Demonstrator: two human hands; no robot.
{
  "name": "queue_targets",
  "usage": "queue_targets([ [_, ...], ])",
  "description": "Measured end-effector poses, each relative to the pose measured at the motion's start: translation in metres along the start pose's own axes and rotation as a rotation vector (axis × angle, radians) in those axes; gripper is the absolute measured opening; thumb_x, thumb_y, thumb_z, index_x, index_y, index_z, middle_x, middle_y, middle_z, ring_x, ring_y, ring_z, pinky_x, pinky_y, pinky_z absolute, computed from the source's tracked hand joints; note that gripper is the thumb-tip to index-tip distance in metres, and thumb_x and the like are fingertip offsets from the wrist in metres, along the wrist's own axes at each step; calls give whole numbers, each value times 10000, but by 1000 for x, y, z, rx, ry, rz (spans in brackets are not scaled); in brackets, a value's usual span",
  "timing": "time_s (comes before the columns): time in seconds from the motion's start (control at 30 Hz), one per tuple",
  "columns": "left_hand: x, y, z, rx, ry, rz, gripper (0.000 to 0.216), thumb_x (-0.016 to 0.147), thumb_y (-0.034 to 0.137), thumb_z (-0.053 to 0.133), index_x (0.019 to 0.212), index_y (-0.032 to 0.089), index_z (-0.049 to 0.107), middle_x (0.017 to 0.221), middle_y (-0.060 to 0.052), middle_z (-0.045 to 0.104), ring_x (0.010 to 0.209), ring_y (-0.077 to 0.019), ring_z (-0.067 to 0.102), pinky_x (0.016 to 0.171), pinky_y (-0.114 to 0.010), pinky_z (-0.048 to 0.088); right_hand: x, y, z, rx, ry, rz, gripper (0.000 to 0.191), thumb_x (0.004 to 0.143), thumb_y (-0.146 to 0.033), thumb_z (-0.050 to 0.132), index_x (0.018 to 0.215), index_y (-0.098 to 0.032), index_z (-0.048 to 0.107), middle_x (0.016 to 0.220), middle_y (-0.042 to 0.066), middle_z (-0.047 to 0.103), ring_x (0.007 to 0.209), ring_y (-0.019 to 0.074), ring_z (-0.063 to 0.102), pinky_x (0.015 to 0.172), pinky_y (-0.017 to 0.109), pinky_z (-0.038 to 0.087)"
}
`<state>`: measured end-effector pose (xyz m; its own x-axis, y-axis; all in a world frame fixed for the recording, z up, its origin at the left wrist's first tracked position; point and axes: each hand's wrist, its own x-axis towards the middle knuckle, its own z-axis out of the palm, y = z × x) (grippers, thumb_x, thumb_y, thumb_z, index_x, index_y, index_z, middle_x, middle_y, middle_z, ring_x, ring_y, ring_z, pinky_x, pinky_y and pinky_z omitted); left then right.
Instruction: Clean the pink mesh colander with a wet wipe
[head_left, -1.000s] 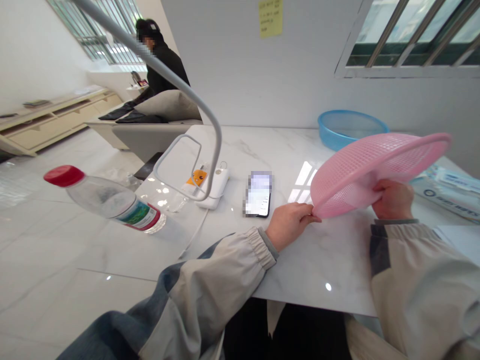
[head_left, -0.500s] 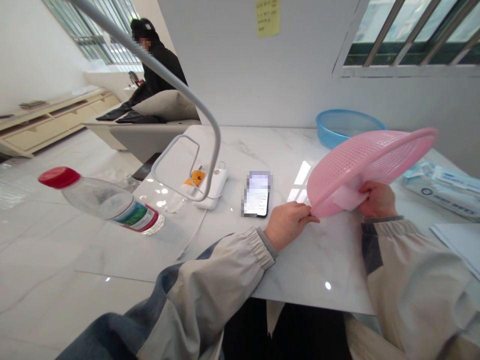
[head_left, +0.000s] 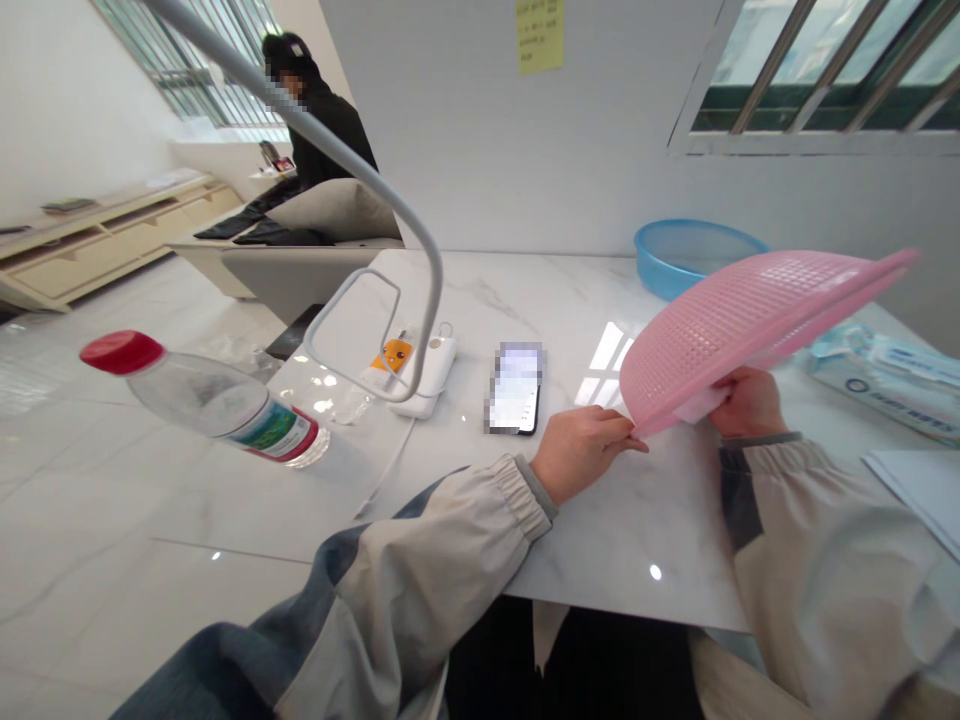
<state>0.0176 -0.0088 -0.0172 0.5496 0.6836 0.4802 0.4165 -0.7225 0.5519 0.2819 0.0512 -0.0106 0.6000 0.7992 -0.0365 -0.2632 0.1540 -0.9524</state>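
A pink plastic mesh basket [head_left: 739,320] is tilted up above the white marble-look table, its mesh side towards the back. My left hand [head_left: 585,450] pinches its lower left rim between thumb and fingers. My right hand [head_left: 750,405] is closed on a pale wipe [head_left: 699,404] at the basket's near, lower side; most of the wipe and some of the fingertips are hidden. Just left of my left hand lies a phone [head_left: 514,390] with its screen lit.
A blue basket [head_left: 660,270] stands behind the pink one. At right are a wipes pack [head_left: 885,380] and white paper [head_left: 919,495]. To the left are a bottle [head_left: 217,405], a white power bank [head_left: 431,380] and a grey bent-tube stand [head_left: 431,260]. A person [head_left: 330,120] sits beyond.
The pink basket has tipped further, its right end moving right and up, so more of its mesh outside shows and the inside is hidden. My right hand has shifted slightly left.
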Motion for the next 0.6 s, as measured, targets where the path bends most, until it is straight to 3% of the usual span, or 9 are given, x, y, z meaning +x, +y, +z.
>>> queue_targets([
  [0.07, 1, 1, 1, 0, 11, 19, 342, 1063, 476, 674, 885, 218, 811, 974, -28, 829, 860, -162, 741, 711, -272, 486, -9, -4, 8, 65, -53, 53, 281, 497, -143, 672, 625, -242, 441, 723, -13, 552, 888, 224, 619, 720, 369, 600],
  [0.13, 2, 2, 1, 6, 17, 34, 326, 1065, 470, 673, 911, 223, 821, 981, -28, 833, 855, -160, 742, 711, -273, 490, -20, -11, 19, 118, -114, 87, 237, 546, -198, 702, 707, -247, 535, 815, -9, 621, 887, 211, 622, 683, 342, 582],
  [0.23, 3, 3, 0, 21, 7, 45, 285, 1070, 437, 673, 945, 239, 835, 1005, -25, 841, 853, -160, 741, 717, -275, 497, -40, -25, 36, 115, -187, 133, 327, 564, -205, 731, 885, -247, 682, 916, 5, 683, 842, 203, 624, 654, 329, 576],
  [0.4, 5, 4, -1, 24, 13, 42, 307, 1073, 478, 658, 982, 256, 849, 971, -32, 839, 851, -170, 741, 720, -279, 504, -57, -40, 51, 138, -242, 165, 304, 583, -182, 715, 875, -263, 688, 855, -7, 656, 765, 200, 604, 591, 336, 577],
  [0.53, 5, 2, 0, -9, 63, -18, 340, 1053, 516, 678, 973, 221, 827, 997, -50, 836, 884, -181, 752, 753, -290, 534, -38, -31, 38, 176, -186, 106, 318, 555, -128, 718, 853, -224, 662, 939, -1, 680, 815, 186, 632, 605, 301, 583],
  [0.6, 4, 1, -1, -42, 114, -34, 312, 1059, 488, 683, 981, 212, 805, 1023, -54, 832, 911, -178, 753, 798, -293, 555, -22, -25, 25, 209, -42, 76, 273, 527, -82, 676, 760, -201, 596, 887, -5, 641, 837, 170, 631, 632, 263, 582],
])
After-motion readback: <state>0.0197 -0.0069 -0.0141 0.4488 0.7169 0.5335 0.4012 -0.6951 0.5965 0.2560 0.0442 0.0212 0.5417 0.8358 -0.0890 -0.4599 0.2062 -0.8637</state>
